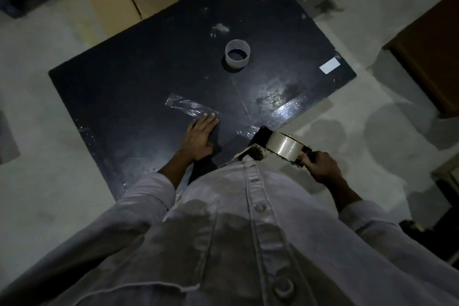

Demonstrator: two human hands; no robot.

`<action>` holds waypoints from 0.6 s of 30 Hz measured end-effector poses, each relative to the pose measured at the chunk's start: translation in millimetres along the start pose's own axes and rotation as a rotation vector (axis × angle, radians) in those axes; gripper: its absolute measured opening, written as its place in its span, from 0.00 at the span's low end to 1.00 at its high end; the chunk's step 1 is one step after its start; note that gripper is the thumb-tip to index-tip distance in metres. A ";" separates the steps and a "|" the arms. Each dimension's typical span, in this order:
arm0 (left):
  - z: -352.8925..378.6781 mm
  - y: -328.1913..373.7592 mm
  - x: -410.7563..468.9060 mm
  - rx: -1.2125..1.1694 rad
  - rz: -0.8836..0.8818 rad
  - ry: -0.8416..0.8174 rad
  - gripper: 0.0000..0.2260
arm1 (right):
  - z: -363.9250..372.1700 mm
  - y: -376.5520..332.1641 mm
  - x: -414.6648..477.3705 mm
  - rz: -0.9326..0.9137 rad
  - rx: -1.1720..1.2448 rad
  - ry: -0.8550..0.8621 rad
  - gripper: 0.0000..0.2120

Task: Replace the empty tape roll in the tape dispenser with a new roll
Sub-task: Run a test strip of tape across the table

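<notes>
My right hand [320, 166] grips the handle of a tape dispenser [268, 145] held just off the near right edge of the black table [124, 97]. A full roll of clear tape [285, 146] sits in the dispenser. The empty tape core [237, 55], a pale hollow ring, stands on end near the table's middle, far from both hands. My left hand [200, 135] lies flat on the tabletop, fingers spread, its fingertips on the near end of a strip of clear tape [190, 107] stuck to the surface.
A white label [329, 65] lies at the table's right corner. A cardboard box [124, 5] sits on the floor beyond the far left edge. A brown wooden cabinet [429, 49] stands to the right. White sacks lie along the far wall.
</notes>
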State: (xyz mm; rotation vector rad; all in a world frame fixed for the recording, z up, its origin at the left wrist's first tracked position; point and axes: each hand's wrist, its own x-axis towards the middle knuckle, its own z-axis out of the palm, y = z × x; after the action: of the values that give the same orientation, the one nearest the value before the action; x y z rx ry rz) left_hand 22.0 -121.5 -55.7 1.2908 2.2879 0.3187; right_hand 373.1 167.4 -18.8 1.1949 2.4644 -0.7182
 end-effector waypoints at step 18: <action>21.4 10.1 4.7 -0.080 0.095 0.064 0.42 | 8.8 -2.5 -12.7 0.026 -0.010 -0.017 0.46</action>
State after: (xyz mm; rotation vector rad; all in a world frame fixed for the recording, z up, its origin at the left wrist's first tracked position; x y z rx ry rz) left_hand 38.5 -112.9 -71.0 1.3698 2.2456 0.4854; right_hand 379.3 153.0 -19.3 1.2097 2.4313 -0.7047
